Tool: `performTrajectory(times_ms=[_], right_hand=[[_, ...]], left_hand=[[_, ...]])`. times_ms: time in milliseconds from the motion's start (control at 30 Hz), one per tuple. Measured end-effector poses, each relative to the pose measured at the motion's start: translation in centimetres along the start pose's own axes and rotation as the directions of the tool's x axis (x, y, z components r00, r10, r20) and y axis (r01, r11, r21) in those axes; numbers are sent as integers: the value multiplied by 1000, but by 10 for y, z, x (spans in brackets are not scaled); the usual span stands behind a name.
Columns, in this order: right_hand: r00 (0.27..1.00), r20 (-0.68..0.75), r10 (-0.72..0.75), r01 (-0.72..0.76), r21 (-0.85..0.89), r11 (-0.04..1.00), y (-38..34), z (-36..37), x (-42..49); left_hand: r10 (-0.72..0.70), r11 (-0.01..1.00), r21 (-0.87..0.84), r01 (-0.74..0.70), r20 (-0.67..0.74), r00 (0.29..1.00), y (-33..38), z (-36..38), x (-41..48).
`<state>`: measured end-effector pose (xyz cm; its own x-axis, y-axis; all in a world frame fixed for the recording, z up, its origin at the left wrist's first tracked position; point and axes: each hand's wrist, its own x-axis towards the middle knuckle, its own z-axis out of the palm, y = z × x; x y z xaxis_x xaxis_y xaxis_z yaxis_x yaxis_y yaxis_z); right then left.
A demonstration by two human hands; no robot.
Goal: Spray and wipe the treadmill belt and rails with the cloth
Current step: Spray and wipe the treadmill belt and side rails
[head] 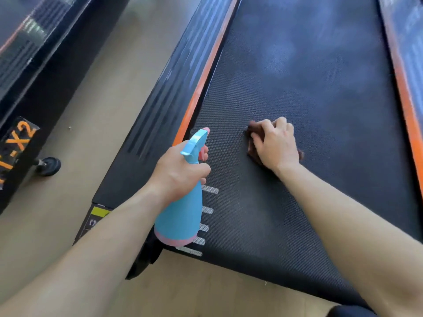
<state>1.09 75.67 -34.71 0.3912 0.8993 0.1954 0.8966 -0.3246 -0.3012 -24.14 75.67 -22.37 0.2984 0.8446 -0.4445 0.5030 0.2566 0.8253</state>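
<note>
Wiping at mid-frame, right hand (274, 145) curled over the cloth (252, 153), pressing it onto the belt (309, 88); left hand (178, 172) gripping the bottle (180, 216) at lower centre. Probably best: firm overlapping strokes, then along the orange rails (206, 72).

Black, finely dotted mesh on the treadmill belt (297, 88), pale bluish haze farther up; white dashes (209, 189) along its left edge. Dark, ribbed left rail (174, 72) edged by an orange stripe (206, 72). Sky-blue spray bottle (180, 216), pink base band and trigger. Dark brown cloth (253, 152). Beige floor (91, 99). Yellow-green label (99, 212).
</note>
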Motion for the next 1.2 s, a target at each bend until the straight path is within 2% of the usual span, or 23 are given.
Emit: performTrajectory(times_ms=[133, 233, 300, 333, 400, 467, 567, 633, 733, 800, 900, 967, 1033, 1133, 1200], right_hand=[[960, 38, -277, 272, 99, 957, -4, -21, -116], [934, 76, -349, 343, 83, 936, 11, -24, -109], [957, -11, -290, 291, 38, 956, 15, -14, -69], [977, -38, -210, 211, 28, 977, 16, -9, -44], [1000, -21, 4, -3, 31, 1000, 17, -5, -8], [999, -1, 49, -49, 32, 998, 11, -7, -12], [989, 4, -148, 147, 67, 987, -2, -17, -87], [946, 57, -320, 313, 105, 944, -5, -28, -139], [915, 84, -393, 387, 87, 918, 5, -27, -123], [946, 11, -324, 323, 42, 945, 1, -13, -81], [998, -3, -55, 55, 31, 998, -7, 1, -27], [999, 10, -33, 33, 17, 999, -16, 1, -34], [988, 3, -156, 156, 48, 987, -24, -7, -75], [912, 90, -401, 390, 117, 913, -29, -18, -141], [890, 99, -444, 433, 116, 894, -26, -19, -136]], left_hand=[[-23, 999, 50, 21, 31, 999, 3, 10, 3], [-5, 996, 92, 0, 49, 999, 7, 18, 3], [0, 994, 113, -7, 60, 998, 9, 21, 2], [1, 993, 117, -8, 63, 998, 8, 21, 2], [3, 991, 131, -12, 71, 997, 5, 20, 1], [0, 989, 151, -10, 70, 998, 1, 18, 0], [-10, 988, 152, 1, 57, 998, -2, 10, 1], [-14, 990, 140, 9, 34, 999, -6, 3, 1], [-7, 990, 139, 6, 9, 1000, -7, -3, -1], [0, 992, 125, -2, 19, 1000, -10, -6, -3], [15, 995, 96, -18, 36, 999, -12, -13, -10], [34, 996, 75, -37, 32, 999, -13, -18, -12], [52, 996, 75, -55, 40, 998, -14, -22, -12], [45, 997, 55, -46, 23, 999, -13, -26, -12], [33, 999, 33, -33, 12, 999, -13, -26, -12]])
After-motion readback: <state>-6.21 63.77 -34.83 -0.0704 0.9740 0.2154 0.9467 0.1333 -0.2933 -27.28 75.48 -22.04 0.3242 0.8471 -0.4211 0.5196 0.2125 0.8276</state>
